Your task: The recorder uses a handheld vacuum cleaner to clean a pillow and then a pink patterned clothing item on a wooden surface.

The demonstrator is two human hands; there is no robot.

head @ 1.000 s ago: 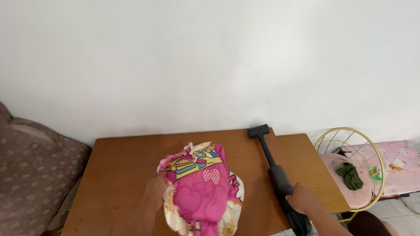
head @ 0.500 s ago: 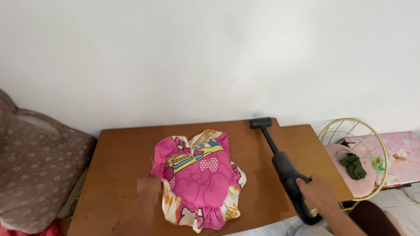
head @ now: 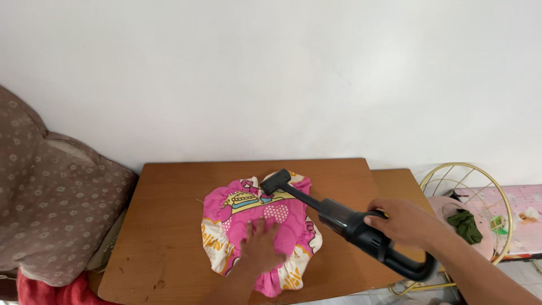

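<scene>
A pink patterned cloth cover (head: pixel 265 217) with a frilled edge lies on a brown wooden table (head: pixel 169 226). My left hand (head: pixel 261 248) presses flat on its near part, fingers spread. My right hand (head: pixel 402 221) grips the body of a black hand-held vacuum cleaner (head: pixel 361 231). Its long tube reaches left and its nozzle (head: pixel 275 182) rests on the far part of the cloth.
A brown dotted cushion (head: pixel 51 192) sits left of the table, with red fabric (head: pixel 51 291) below it. To the right stand a gold wire frame (head: pixel 468 209) holding a dark green rag (head: pixel 466 225), and a pink patterned surface (head: pixel 522 220). A white wall is behind.
My right hand lifted the vacuum cleaner from the table's right side and swung its nozzle onto the cloth. My left hand moved from the cloth's left edge onto its near part.
</scene>
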